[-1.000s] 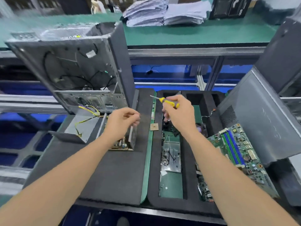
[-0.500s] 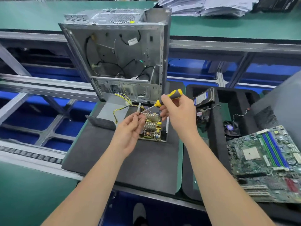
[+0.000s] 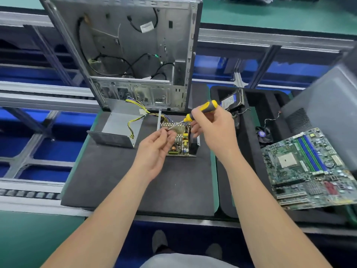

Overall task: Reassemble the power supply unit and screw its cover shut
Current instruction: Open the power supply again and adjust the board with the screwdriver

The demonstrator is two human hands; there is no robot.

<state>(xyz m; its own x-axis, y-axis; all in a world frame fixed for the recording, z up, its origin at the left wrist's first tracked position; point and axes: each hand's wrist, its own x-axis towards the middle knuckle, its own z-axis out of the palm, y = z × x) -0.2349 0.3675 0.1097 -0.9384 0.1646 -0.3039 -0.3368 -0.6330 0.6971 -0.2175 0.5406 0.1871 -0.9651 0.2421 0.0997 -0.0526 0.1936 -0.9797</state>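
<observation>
The open power supply unit (image 3: 180, 141) lies on a dark foam mat (image 3: 116, 182), its circuit board bare, with yellow wires running out of it. Its grey metal cover (image 3: 117, 130) lies apart to the left. My right hand (image 3: 214, 126) grips a yellow and black screwdriver (image 3: 204, 110), shaft slanting down to the left. My left hand (image 3: 156, 147) pinches something small at the screwdriver's tip, just above the board's left edge; the item itself is too small to make out.
An empty computer case (image 3: 135, 45) stands upright behind the mat. A black foam tray (image 3: 249, 151) on the right holds a drive and a small fan. A green motherboard (image 3: 311, 167) leans on its right side, below a grey side panel (image 3: 328, 117).
My head has tilted down and closer, so the unit sits nearer the centre. My right hand brought the screwdriver over the unit; the left hand rose to meet its tip.
</observation>
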